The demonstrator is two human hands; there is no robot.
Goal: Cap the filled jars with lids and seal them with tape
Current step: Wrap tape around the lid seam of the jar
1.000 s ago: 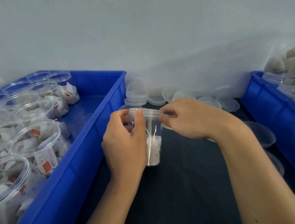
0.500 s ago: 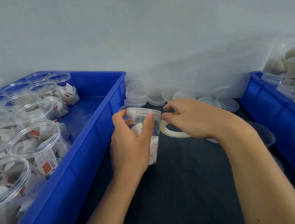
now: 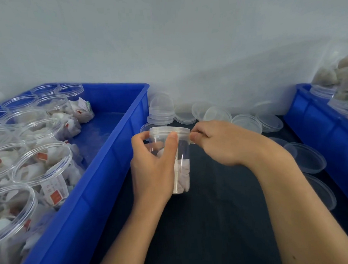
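Note:
A clear plastic jar [image 3: 183,171] with white sachets inside stands on the dark table, capped with a clear lid [image 3: 169,130]. My left hand [image 3: 152,168] grips the jar's body, thumb up the front just below the lid. My right hand [image 3: 219,143] is at the lid's right edge with curled fingers, thumb and forefinger pinching at the rim. The tape roll is hidden under that hand. Several open filled jars [image 3: 41,163] stand in the left blue bin [image 3: 110,164].
Loose clear lids [image 3: 214,114] lie along the wall behind the jar, with a small stack [image 3: 161,112] by the left bin's corner. More lids [image 3: 308,158] lie on the right beside a second blue bin [image 3: 318,129] holding filled jars.
Half a second ago the tape roll showed under my right hand; now it is hidden and that hand is pressed close to the lid's edge. My left hand has shifted its hold on the jar.

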